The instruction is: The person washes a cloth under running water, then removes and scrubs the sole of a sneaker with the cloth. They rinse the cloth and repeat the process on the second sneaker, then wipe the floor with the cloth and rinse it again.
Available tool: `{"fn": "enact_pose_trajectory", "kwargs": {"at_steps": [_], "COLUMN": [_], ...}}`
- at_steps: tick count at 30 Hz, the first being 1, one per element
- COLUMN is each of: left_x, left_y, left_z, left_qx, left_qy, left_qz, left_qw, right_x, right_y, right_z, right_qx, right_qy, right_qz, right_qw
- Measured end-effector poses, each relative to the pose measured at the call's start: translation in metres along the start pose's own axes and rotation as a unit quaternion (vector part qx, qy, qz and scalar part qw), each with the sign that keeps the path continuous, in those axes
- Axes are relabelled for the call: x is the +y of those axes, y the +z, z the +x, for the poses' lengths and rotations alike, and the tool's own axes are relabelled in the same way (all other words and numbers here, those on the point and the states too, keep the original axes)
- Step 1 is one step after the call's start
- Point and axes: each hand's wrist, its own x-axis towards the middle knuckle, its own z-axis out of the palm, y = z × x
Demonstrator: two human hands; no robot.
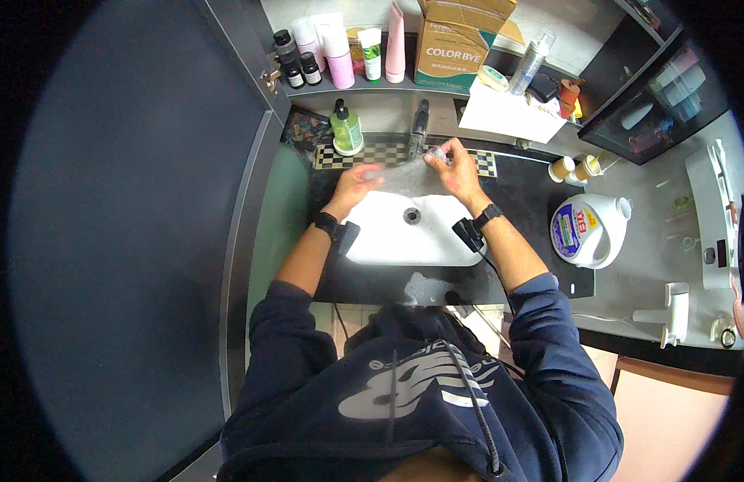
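Note:
A thin greyish sheet [411,178], perhaps mesh or cloth, stretches between both hands above the back of the white washbasin [402,241]. My left hand [355,184], slightly blurred, grips its left end. My right hand [457,170] pinches the right end, which is bunched between thumb and fingers. Right behind the sheet stands the chrome faucet [419,129]; whether water runs is hard to tell. The basin's drain [412,215] shows below the sheet. Each wrist wears a black strap with a small device.
A green soap pump bottle [346,129] stands behind my left hand. On the right of the black counter [522,193] are a white detergent jug [589,232] and two cups [574,169]. Bottles, tubes and a cardboard box [453,51] line the shelf. A dark door [125,211] borders the left.

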Motion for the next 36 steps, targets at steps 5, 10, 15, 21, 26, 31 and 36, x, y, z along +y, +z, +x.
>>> {"fn": "enact_pose_trajectory", "kwargs": {"at_steps": [5,10,15,21,26,31,36], "left_x": [-0.022,0.007,0.040,0.047,0.043,0.032,0.030], "left_y": [0.002,0.021,0.045,0.053,0.057,0.054,0.064], "left_z": [0.012,0.012,0.021,0.026,0.025,0.033,0.035], "left_qx": [0.055,0.042,-0.002,0.039,0.033,0.048,0.062], "left_qy": [0.077,0.206,0.127,0.207,0.169,0.205,0.253], "left_qz": [0.206,0.188,0.081,0.133,0.100,0.084,0.084], "left_qw": [0.974,0.959,0.989,0.969,0.980,0.974,0.962], "right_x": [-0.011,-0.012,-0.007,-0.004,-0.008,-0.015,-0.017], "right_y": [0.006,0.009,0.004,-0.004,-0.011,-0.015,-0.010], "right_z": [0.008,0.018,0.026,0.027,0.028,0.027,0.028], "right_qx": [-0.014,-0.034,-0.043,-0.039,-0.026,-0.033,-0.038], "right_qy": [-0.042,-0.021,0.008,0.009,0.022,0.030,0.030], "right_qz": [0.022,0.064,0.111,0.187,0.186,0.193,0.212], "right_qw": [0.999,0.997,0.993,0.982,0.982,0.980,0.976]}}
